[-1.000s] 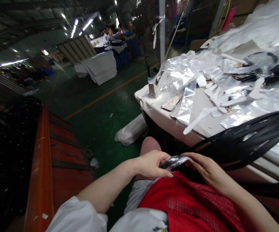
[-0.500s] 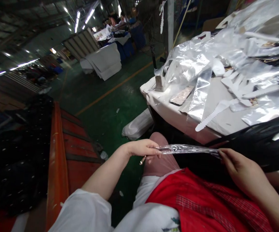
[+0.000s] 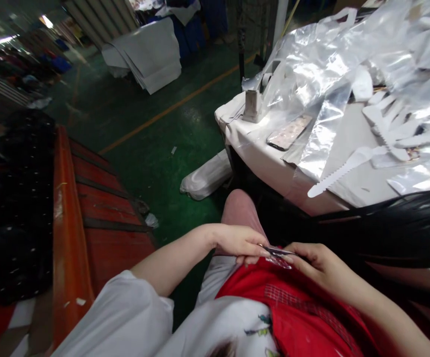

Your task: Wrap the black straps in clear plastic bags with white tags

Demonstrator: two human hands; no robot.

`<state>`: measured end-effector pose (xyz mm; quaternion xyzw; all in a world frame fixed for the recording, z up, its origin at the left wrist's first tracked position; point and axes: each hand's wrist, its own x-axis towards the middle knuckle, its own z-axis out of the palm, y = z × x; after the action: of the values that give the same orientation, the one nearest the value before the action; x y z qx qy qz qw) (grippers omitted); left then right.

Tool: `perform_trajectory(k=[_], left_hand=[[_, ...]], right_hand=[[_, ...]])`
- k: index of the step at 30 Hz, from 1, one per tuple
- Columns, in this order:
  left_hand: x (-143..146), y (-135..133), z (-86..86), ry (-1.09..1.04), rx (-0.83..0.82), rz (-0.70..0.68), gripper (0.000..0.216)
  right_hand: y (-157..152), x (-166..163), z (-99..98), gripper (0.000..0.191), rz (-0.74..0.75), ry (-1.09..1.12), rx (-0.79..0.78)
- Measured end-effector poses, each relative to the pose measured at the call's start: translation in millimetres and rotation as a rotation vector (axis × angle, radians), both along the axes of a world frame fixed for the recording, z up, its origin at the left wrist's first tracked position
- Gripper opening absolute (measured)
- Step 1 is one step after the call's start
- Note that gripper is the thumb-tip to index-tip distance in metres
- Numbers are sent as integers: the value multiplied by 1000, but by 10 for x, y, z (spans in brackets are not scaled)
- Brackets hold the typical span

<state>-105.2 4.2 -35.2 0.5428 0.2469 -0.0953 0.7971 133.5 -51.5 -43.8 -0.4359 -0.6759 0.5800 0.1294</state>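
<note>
Over my lap, close to the red apron [image 3: 300,317], my two hands are near each other. Between them is a bunched clear plastic bag [image 3: 280,261] with a narrow dark strip along its upper edge; I cannot make out what that strip is. My left hand [image 3: 239,244] pinches the bag's left end, fingers closed. At the other end, my right hand [image 3: 313,262] grips it between thumb and fingers. Beyond my hands, on the white-covered table [image 3: 259,158], lie a phone in a patterned case [image 3: 289,133], flat clear bags [image 3: 326,131] and white notched strips [image 3: 348,168].
Black glossy straps [image 3: 404,228] hang over the table's near edge at right. At left stands an orange-red wooden cart or crate [image 3: 99,198] beside dark spotted plastic [image 3: 14,208]. A wrapped white roll [image 3: 207,176] lies on the green floor [image 3: 148,153], under the table corner.
The plastic was stretched long between my hands; now it is bunched short. My right hand has moved left toward my left hand, and both sit lower. The view has tilted downward.
</note>
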Motion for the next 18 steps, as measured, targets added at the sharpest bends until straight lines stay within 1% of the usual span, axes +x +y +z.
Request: perform_trajectory(k=[4,8,10,12,14,15,18], left_hand=[[-154,0,-18,-50,-122,39,47],[-307,16,-20,-23,-151,40,50],[-372,27,-30,-6,-165,67,50],[-395,34,-40,-1,-181,99,50],[-371,35,-52,-1,-220,112,53],[-346,31,-60,0,-253,113,56],[-274,-6,-86,12,-386,90,61]], right_hand=[[-8,64,-24,45,-33,28,-67],[-6,148,-24,47,-60,0,-80],[-4,199,-27,47,-53,-11,-74],[-4,235,-30,43,-29,-4,-58],[-6,251,-35,37,-12,-10,3],[-7,256,-41,33,-21,-28,64],[-9,287,-77,26,-76,-130,322]])
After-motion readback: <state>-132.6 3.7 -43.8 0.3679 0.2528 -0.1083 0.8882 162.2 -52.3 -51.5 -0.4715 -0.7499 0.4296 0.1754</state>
